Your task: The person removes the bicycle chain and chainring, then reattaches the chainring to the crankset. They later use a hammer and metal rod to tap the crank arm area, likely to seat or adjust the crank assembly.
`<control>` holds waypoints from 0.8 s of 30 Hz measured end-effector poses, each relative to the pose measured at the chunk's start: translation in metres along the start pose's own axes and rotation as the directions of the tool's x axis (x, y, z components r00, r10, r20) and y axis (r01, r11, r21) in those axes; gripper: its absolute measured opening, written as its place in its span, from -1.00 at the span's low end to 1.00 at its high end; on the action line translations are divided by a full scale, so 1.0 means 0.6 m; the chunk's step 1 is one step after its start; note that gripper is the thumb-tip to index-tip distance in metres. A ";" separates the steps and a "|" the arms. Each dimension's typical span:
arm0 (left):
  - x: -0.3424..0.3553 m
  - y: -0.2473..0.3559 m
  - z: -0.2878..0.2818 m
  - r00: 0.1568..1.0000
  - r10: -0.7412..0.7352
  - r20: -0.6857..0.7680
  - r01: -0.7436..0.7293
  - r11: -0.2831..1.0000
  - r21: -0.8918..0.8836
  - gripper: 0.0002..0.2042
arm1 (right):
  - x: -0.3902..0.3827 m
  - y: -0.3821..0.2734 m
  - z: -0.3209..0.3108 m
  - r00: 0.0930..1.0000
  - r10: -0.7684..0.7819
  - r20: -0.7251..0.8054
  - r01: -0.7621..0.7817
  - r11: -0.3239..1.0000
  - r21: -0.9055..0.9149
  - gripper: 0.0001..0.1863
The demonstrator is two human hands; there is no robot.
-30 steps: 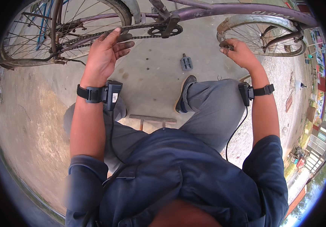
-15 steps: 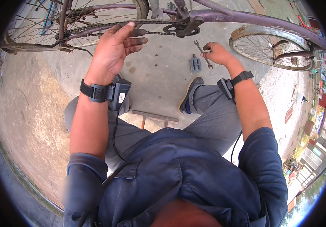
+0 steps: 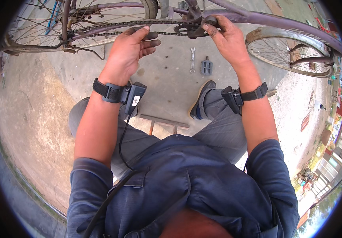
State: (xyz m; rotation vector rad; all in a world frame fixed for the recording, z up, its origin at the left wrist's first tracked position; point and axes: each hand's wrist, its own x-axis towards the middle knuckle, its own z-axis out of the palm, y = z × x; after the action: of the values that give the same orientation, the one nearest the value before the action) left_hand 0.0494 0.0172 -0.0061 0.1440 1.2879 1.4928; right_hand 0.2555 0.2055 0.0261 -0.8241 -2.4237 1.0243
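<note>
Just past twelve o'clock, the crank arm [image 3: 198,31], likely stiff, weighty and greasy, seems best gripped by its free end, where the right hand [image 3: 229,39] clamps it, while at eleven the left hand [image 3: 128,51], fingers loosely apart, meets the chain [image 3: 169,33]

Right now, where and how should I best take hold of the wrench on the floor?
Probably by the middle of its shank, from above and slightly left. The wrench lies flat on the floor, running away from you; its narrow shank suits a pinch across its width, while the loose pedal sits close on its right.
</note>
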 end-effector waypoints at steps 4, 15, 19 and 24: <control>0.005 -0.002 0.005 1.000 -0.010 0.002 0.010 1.000 0.010 -0.71 | 0.006 0.021 -0.002 0.998 -0.067 -0.016 0.067 0.997 0.031 -0.70; 0.009 -0.006 0.010 1.000 -0.024 0.016 0.023 0.999 0.037 -0.71 | -0.016 0.007 0.028 0.993 -0.009 0.118 -0.013 0.983 0.186 -0.70; -0.014 -0.021 0.013 0.993 -0.114 0.012 0.112 0.990 0.080 -0.71 | -0.039 -0.015 0.026 0.975 -0.015 0.222 -0.005 0.996 0.088 -0.76; -0.069 -0.079 0.031 0.880 -0.470 0.067 0.466 0.882 0.069 -0.57 | -0.094 -0.053 0.031 0.982 -0.029 0.189 0.028 1.000 0.010 -0.79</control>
State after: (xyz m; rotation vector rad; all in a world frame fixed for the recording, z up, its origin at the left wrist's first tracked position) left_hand 0.1074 -0.0121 -0.0129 -0.0724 1.1902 1.0265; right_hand 0.2762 0.1416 0.0310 -0.7160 -2.5794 1.1465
